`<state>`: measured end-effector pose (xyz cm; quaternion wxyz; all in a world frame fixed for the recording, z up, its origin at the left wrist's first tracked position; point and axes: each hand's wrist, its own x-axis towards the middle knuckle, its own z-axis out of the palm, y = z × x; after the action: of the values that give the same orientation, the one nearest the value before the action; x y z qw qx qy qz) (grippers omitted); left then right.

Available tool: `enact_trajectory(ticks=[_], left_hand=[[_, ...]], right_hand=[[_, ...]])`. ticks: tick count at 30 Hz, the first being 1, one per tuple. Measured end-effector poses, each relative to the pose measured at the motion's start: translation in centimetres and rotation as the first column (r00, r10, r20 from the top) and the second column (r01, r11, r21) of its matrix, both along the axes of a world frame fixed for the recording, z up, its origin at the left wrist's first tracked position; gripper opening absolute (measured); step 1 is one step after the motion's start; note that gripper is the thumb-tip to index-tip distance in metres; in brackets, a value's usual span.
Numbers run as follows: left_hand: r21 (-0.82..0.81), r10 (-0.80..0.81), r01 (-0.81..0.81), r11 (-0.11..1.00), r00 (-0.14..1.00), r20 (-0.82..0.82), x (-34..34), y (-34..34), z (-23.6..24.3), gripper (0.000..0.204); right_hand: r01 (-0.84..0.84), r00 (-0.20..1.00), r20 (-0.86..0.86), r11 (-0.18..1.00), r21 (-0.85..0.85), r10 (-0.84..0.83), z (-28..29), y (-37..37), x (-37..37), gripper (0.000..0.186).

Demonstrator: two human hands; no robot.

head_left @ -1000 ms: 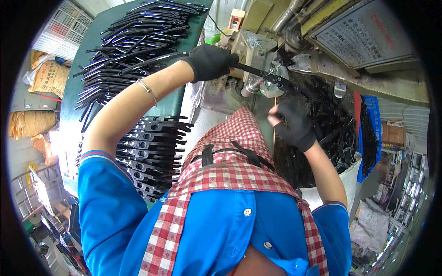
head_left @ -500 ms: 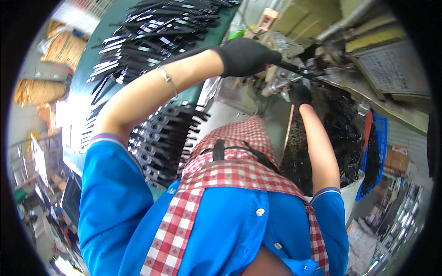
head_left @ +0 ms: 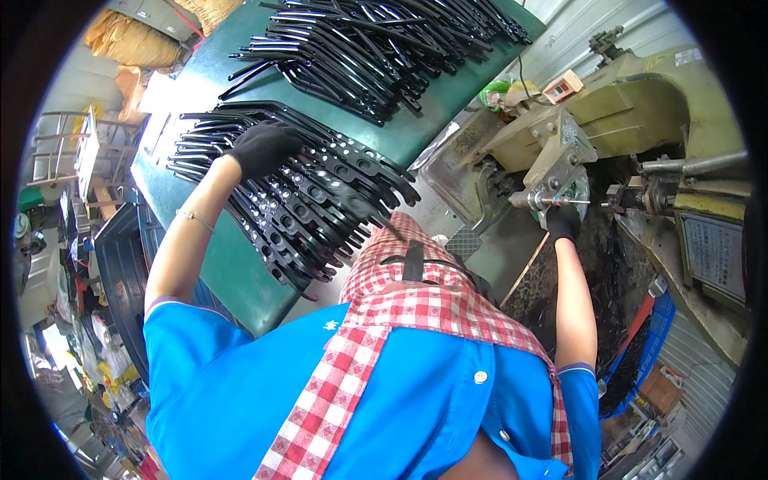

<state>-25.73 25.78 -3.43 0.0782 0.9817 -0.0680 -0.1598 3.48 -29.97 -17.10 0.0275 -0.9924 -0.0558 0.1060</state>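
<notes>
Most of the left hand (head_left: 268, 150), gloved in matte black, blends into the glossy, hole-punched bars (head_left: 320, 196) beneath it on the smooth green surface (head_left: 240, 276); I cannot tell whether its fingers grasp one. The right hand (head_left: 563, 222) meets a greyish metal fixture (head_left: 554, 152), its grip equally unclear. Slim bent rods (head_left: 352, 72) heap beyond, the farthest cut off.

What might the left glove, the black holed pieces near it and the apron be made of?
Left glove: seemingly fabric, matte, without shine. Black holed pieces: probably painted metal, glossy with bright reflections, though plastic is possible. Apron: probably cloth, softly folded.
</notes>
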Motion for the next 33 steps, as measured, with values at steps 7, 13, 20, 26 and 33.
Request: enact_trajectory(ticks=[7,13,20,26,33], left_hand=[[-0.188,0.531,-0.500,0.846,0.824,0.198,-4.8,0.4,-3.2,0.025],[-0.192,0.488,-0.449,0.873,0.804,0.340,2.4,1.1,-4.0,0.024],[-0.082,0.348,-0.346,0.935,0.846,0.405,9.2,0.4,-4.9,0.027],[0.104,0.001,-0.052,0.993,0.898,0.439,11.3,2.3,-6.7,0.040],[0.217,-0.037,-0.069,0.974,0.894,0.446,10.3,4.6,-9.7,0.041]], right_hand=[[0.025,1.000,0.010,1.000,0.018,-0.025,-0.1,-0.3,-0.2,0.044],[-0.060,0.971,0.232,0.874,0.482,-0.061,-1.7,-3.5,0.2,0.034],[0.243,0.970,-0.243,0.092,0.966,-0.005,13.2,1.9,-5.6,0.019],[0.185,0.969,-0.178,-0.028,0.982,0.171,17.0,3.5,-7.2,0.013],[0.193,0.980,-0.192,0.024,0.981,-0.049,17.0,4.8,-7.7,0.022]])
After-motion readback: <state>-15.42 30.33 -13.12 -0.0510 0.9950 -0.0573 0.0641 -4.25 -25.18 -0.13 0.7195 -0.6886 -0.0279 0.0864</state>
